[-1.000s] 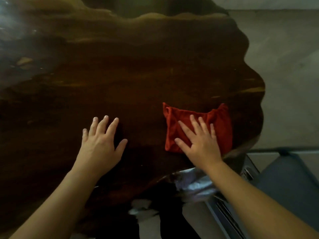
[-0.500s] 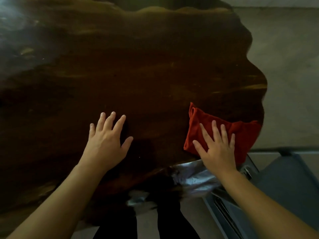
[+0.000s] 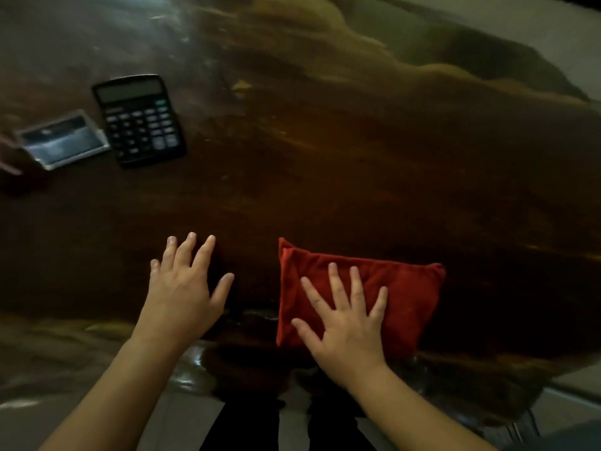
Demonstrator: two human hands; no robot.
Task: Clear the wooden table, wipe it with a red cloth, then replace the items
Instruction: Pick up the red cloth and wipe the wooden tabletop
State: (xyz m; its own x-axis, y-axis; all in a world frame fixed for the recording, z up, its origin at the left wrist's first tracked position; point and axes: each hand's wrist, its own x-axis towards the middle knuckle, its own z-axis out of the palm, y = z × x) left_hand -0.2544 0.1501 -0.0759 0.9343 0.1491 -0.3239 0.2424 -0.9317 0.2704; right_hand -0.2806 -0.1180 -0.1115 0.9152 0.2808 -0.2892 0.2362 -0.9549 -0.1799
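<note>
The red cloth (image 3: pixel 364 297) is folded into a thick, soft rectangle, its left edge showing doubled layers, its colour a deep rust red in this dim light. It lies flat at the near edge of the wooden table (image 3: pixel 325 157), right of centre. My right hand (image 3: pixel 348 323) presses down on it, palm flat, fingers (image 3: pixel 335 281) spread wide and straight; I grip nothing, only lean on the fabric. My left hand (image 3: pixel 185 294) rests just beside it on bare wood, also splayed flat, holding nothing, a strip of table between the two.

The tabletop is a dark, glossy slab with streaked grain, paler yellowish bands along its wavy, irregular edges and a hazy sheen toward the far left. On the far left of the table sits a black calculator (image 3: pixel 140 120), and touching its left side a small clear plastic case (image 3: pixel 63 139), blurred. Beyond the table's right edge the floor (image 3: pixel 553 27) is pale grey; my dark trouser legs (image 3: pixel 247 428) show below the near rim
</note>
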